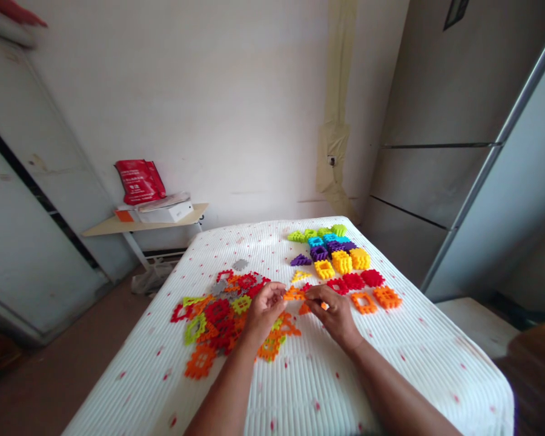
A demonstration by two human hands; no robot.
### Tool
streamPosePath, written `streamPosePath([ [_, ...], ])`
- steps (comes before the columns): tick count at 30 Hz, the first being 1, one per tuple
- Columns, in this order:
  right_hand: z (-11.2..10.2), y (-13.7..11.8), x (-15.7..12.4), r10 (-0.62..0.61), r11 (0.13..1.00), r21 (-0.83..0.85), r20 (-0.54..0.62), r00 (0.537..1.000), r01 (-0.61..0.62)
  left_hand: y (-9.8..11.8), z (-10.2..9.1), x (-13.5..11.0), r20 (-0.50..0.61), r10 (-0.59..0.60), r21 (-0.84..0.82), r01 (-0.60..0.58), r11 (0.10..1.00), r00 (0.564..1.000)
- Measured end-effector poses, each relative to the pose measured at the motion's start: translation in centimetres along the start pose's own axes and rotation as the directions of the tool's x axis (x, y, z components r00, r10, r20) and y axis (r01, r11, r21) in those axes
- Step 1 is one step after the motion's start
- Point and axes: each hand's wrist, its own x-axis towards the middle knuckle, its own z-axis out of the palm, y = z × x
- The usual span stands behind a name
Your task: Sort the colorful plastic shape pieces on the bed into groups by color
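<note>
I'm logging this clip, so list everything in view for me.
orange piece: one, orange, between both hands
pile: many, red, orange, green, grey, left of hands
rows: many, green to orange, beyond right hand
table: one, white dotted cloth, centre
shelf: one, tan, far left
bag: one, red, on shelf
box: one, white, on shelf
fridge: one, grey, right
left hand: one, pinching orange piece
right hand: one, pinching orange piece

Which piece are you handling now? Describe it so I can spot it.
On the white ribbed tablecloth, between the loose pile of plastic tiles at left and the sorted colour rows at right, the left hand and right hand meet. The orange toothed plastic tile sits between their fingertips, the only one both hands hold.
</note>
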Motion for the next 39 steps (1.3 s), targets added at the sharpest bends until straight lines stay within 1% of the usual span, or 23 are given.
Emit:
streamPosePath([
  [3, -1.3, 0.8, 0.3, 0.001, 0.996, -0.094, 0.021, 1.0, 0.001, -0.5, 0.1, 0.0, -0.029, 0.036, 0.132, -0.032, 0.991, 0.999],
  [6, -2.2, 1.3, 0.5, 0.02, 0.983, -0.181, 0.079, 0.997, -0.006, -1.0, 0.7, -0.1, -0.005, 0.095, 0.252, -0.091, 0.964, 0.995],
  [10, -2.6, 1.7, 0.3, 0.041, 0.964, -0.266, 0.119, 0.992, -0.008, -1.3, 2.1, -0.2, -0.016, 0.161, 0.373, -0.143, 0.917, 0.987],
  [12, -2.6, 1.9, 0.1, 0.057, 0.96, -0.28, 0.127, 0.99, -0.019, -1.5, 2.5, -0.2, -0.04, 0.187, 0.431, -0.152, 0.889, 0.981],
  [14, -2.7, 1.9, -0.1, 0.069, 0.958, -0.286, 0.132, 0.989, -0.029, -1.8, 2.6, -0.1, -0.042, 0.204, 0.473, -0.16, 0.867, 0.978],
  [17, -2.8, 2.0, -0.3, 0.076, 0.959, -0.283, 0.142, 0.987, -0.033, -2.4, 2.6, -0.1, -0.001, 0.207, 0.518, -0.176, 0.837, 0.978],
  [21, -2.9, 1.9, -0.3, 0.068, 0.961, -0.277, 0.16, 0.985, -0.021, -3.2, 3.0, 0.0, 0.063, 0.239, 0.587, -0.23, 0.777, 0.969],
  [27, -2.9, 2.1, -0.4, 0.08, 0.955, -0.294, 0.179, 0.981, -0.024, -3.4, 3.3, -0.1, 0.139, 0.284, 0.661, -0.302, 0.687, 0.949],
  [29, -2.9, 2.3, -0.5, 0.08, 0.954, -0.298, 0.184, 0.98, -0.022, -3.3, 3.2, -0.1, 0.145, 0.278, 0.669, -0.301, 0.679, 0.949],
  [33, -2.9, 2.3, -0.6, 0.07, 0.949, -0.314, 0.194, 0.979, -0.005, -3.3, 3.2, -0.1, 0.143, 0.259, 0.658, -0.287, 0.696, 0.955],
  [39, -2.7, 2.4, -0.6, 0.091, 0.947, -0.32, 0.205, 0.975, -0.021, -3.6, 3.3, -0.1, 0.161, 0.271, 0.696, -0.304, 0.651, 0.949],
])
